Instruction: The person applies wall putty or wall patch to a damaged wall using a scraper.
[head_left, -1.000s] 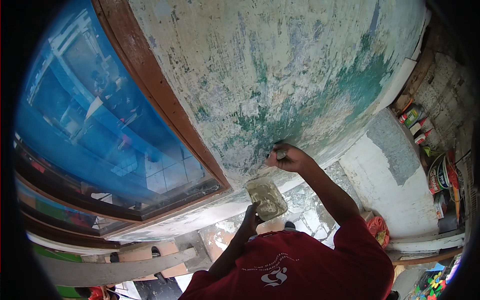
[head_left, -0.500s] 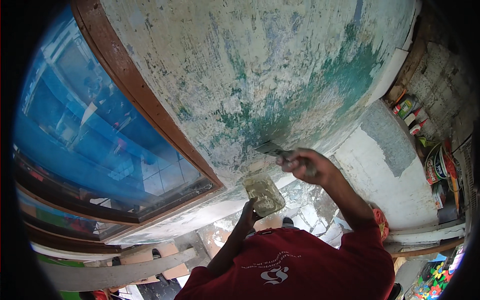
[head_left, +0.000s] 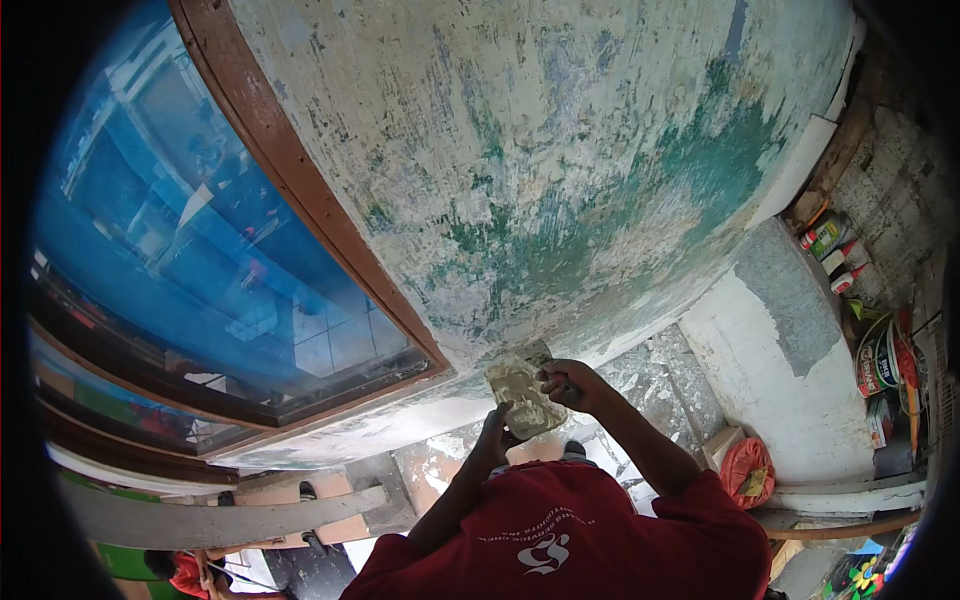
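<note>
My left hand [head_left: 493, 436] grips the near edge of a small rectangular tub [head_left: 522, 412] smeared with pale greenish-grey putty. In my closed right hand [head_left: 569, 385] is a putty knife, its metal blade [head_left: 536, 352] at the far rim of the tub. Whether the blade touches the rim or the putty cannot be made out. Beyond both hands rises a worn wall [head_left: 560, 200], its patchy whitish coating showing green and bluish paint beneath.
A brown-framed window [head_left: 300, 200] with blue behind the glass stands left. To the right are glue bottles [head_left: 835, 255], a paint can [head_left: 880, 360] and a red bag [head_left: 747, 472]. Pale debris lies on the floor [head_left: 650, 390]. Another person in red [head_left: 187, 572] is at lower left.
My right hand has brought the putty knife down from the wall to the tub. The left hand still holds the tub. The view has shifted slightly, and another person shows more at lower left.
</note>
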